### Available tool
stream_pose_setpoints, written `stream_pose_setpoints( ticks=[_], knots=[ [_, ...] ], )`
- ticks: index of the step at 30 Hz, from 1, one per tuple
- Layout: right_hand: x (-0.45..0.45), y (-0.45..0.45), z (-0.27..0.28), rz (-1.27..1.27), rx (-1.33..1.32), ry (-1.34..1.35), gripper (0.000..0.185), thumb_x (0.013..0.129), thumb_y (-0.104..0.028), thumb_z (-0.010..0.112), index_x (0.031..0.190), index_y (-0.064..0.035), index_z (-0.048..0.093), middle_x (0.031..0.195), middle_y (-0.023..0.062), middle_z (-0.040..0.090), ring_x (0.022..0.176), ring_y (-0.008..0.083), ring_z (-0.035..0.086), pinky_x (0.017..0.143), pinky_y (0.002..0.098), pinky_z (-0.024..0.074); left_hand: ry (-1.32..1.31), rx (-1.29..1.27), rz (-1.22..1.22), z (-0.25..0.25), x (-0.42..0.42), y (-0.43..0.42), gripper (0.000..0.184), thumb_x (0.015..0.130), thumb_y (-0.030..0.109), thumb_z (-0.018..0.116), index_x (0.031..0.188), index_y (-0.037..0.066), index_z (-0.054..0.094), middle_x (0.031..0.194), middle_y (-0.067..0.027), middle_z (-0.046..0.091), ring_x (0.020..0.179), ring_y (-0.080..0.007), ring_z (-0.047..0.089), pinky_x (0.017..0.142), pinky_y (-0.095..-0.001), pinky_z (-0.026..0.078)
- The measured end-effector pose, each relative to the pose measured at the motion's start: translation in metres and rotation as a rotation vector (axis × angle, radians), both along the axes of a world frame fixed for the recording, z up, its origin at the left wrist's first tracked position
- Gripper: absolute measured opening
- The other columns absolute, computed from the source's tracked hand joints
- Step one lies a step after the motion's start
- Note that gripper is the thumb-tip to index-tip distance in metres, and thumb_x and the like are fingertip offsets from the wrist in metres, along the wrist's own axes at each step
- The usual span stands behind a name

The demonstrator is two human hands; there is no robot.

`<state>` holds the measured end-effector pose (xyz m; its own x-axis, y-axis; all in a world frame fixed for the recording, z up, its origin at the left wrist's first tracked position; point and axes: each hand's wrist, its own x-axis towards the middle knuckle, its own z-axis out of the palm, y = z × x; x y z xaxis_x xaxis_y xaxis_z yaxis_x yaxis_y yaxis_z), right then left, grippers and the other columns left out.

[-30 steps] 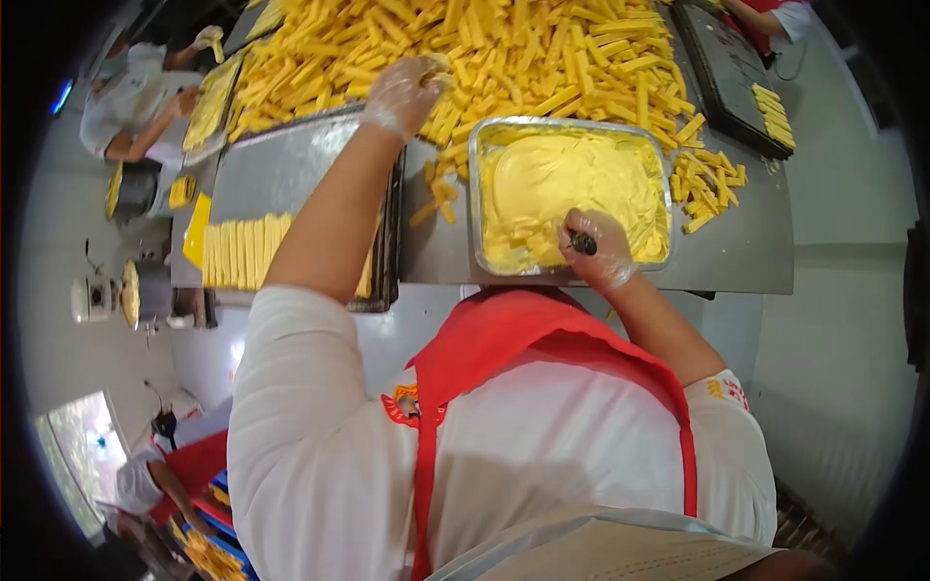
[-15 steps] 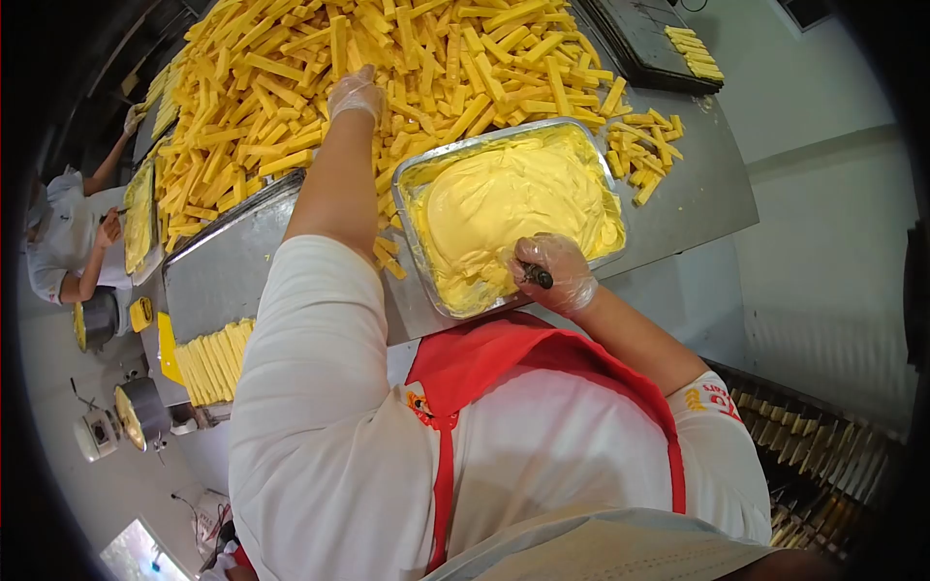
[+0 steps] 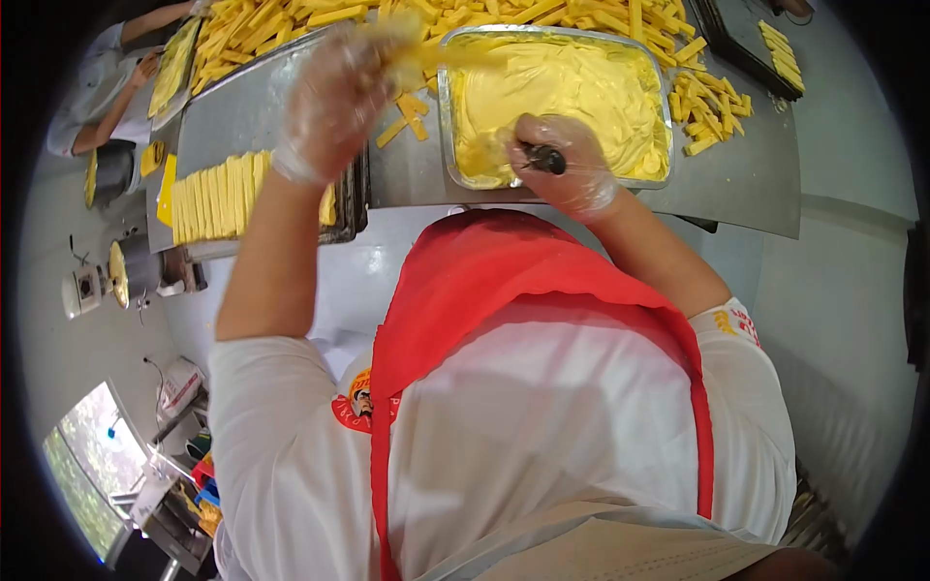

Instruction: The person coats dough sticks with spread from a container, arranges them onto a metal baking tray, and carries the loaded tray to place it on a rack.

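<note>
My left hand [image 3: 339, 102], in a clear glove, is raised left of the cream pan, closed round a yellow cake stick [image 3: 460, 56] that is smeared by motion. The stick reaches over the left side of the metal pan [image 3: 446, 116]. Pale yellow cream [image 3: 572, 92] fills that pan. At its near side my right hand [image 3: 572, 169], also gloved, grips a tool by its black handle [image 3: 544, 158]; the tool's working end is hidden or blurred, so its kind is unclear. Behind my left hand lies a big pile of cake sticks [image 3: 276, 34].
A baking tray [image 3: 232, 107] at left carries a row of cream-coated sticks [image 3: 218, 198]. Short pieces [image 3: 712, 107] lie right of the pan, a few [image 3: 414, 121] left of it. Dark trays [image 3: 741, 44] stand back right. Another person's hand [image 3: 145, 68] works at far left.
My left hand has come back from the pile toward me, bringing a cake stick to the pan's left side. My right hand still holds the handle. The view has shifted, with the table higher in it.
</note>
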<state>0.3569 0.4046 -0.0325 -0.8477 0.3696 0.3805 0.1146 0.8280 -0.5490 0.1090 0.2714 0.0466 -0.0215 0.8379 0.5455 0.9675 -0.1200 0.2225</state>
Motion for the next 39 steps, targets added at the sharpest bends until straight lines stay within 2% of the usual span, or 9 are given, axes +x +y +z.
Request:
stream_pose_setpoints(
  ticks=[2,7,10,12,14,19,30,35,39],
  knots=[
    [0.000,-0.008,-0.014,0.092,-0.045,0.049,0.013,0.086,-0.019,0.067,0.086,-0.0123,0.056,0.066,0.0126,0.060,0.066,0.0363,0.061,0.059,0.0468,0.0479,-0.837,0.001,-0.048,-0.058,0.034,-0.025,0.022,0.084,0.013,0.070,0.105,0.005,0.068,0.093,-0.0148,0.062,0.082,-0.0327,0.063,0.071,-0.0399,0.054],
    [0.024,0.042,-0.013,-0.055,0.036,0.029,0.020,0.086,-0.015,0.070,0.078,-0.0069,0.054,0.067,0.0142,0.054,0.059,0.0326,0.051,0.056,0.0384,0.0441,-0.199,-0.197,0.199,-0.105,0.078,-0.050,0.031,0.079,0.004,0.067,0.110,0.001,0.064,0.099,-0.0154,0.064,0.089,-0.0256,0.065,0.077,-0.0332,0.052],
    [0.023,0.034,0.017,-0.128,0.068,-0.047,0.021,0.089,-0.014,0.068,0.076,-0.0068,0.053,0.064,0.0090,0.053,0.057,0.0221,0.049,0.056,0.0335,0.0435,-0.529,-0.236,0.346,-0.117,0.100,-0.044,0.028,0.076,0.008,0.070,0.104,0.003,0.065,0.091,-0.0168,0.065,0.083,-0.0324,0.065,0.073,-0.0409,0.053],
    [0.014,0.002,0.028,-0.010,-0.664,0.181,0.017,0.089,-0.019,0.067,0.081,-0.0092,0.056,0.064,0.0074,0.054,0.056,0.0267,0.052,0.058,0.0366,0.0468,-0.676,-0.330,0.371,-0.110,0.108,-0.037,0.033,0.075,0.010,0.071,0.106,0.002,0.064,0.088,-0.0162,0.066,0.083,-0.0327,0.065,0.074,-0.0421,0.053],
    [0.008,-0.008,0.014,-0.023,-0.458,0.093,0.019,0.088,-0.019,0.068,0.080,-0.0085,0.055,0.064,0.0004,0.050,0.059,0.0129,0.044,0.059,0.0320,0.0450,-0.640,-0.298,0.405,-0.106,0.117,-0.036,0.034,0.076,0.009,0.071,0.108,0.002,0.063,0.088,-0.0128,0.065,0.080,-0.0274,0.065,0.075,-0.0382,0.053],
    [0.025,0.046,-0.015,-0.218,-0.171,-0.120,0.017,0.088,-0.019,0.066,0.082,-0.0083,0.054,0.064,0.0085,0.052,0.060,0.0225,0.049,0.061,0.0342,0.0467,-0.548,-0.365,0.364,-0.101,0.112,-0.039,0.037,0.075,0.013,0.073,0.108,0.003,0.063,0.092,-0.0153,0.067,0.084,-0.0305,0.065,0.077,-0.0385,0.052],
    [0.030,0.036,-0.036,-0.198,-0.262,-0.060,0.021,0.092,-0.023,0.063,0.081,-0.0081,0.053,0.066,0.0176,0.054,0.062,0.0376,0.053,0.058,0.0446,0.0448,-0.622,-0.560,0.341,-0.085,0.093,-0.045,0.030,0.075,0.019,0.072,0.100,0.002,0.068,0.102,-0.0215,0.068,0.095,-0.0379,0.065,0.086,-0.0432,0.052],
    [0.031,0.038,-0.042,-0.218,-0.240,-0.087,0.024,0.090,-0.020,0.063,0.075,-0.0057,0.050,0.063,0.0216,0.053,0.063,0.0447,0.053,0.057,0.0488,0.0423,-0.882,-0.239,0.451,-0.048,0.040,-0.096,0.024,0.080,0.010,0.072,0.101,0.000,0.069,0.095,-0.0143,0.068,0.087,-0.0246,0.068,0.081,-0.0344,0.055],
    [0.021,0.030,-0.038,-0.250,-0.355,-0.059,0.029,0.092,-0.015,0.063,0.072,-0.0045,0.045,0.058,0.0104,0.041,0.054,0.0229,0.039,0.054,0.0377,0.0370,-0.575,-0.022,0.716,-0.054,-0.104,-0.148,0.022,0.080,0.017,0.074,0.098,0.003,0.070,0.090,-0.0160,0.071,0.079,-0.0285,0.068,0.075,-0.0374,0.055]
  ],
)
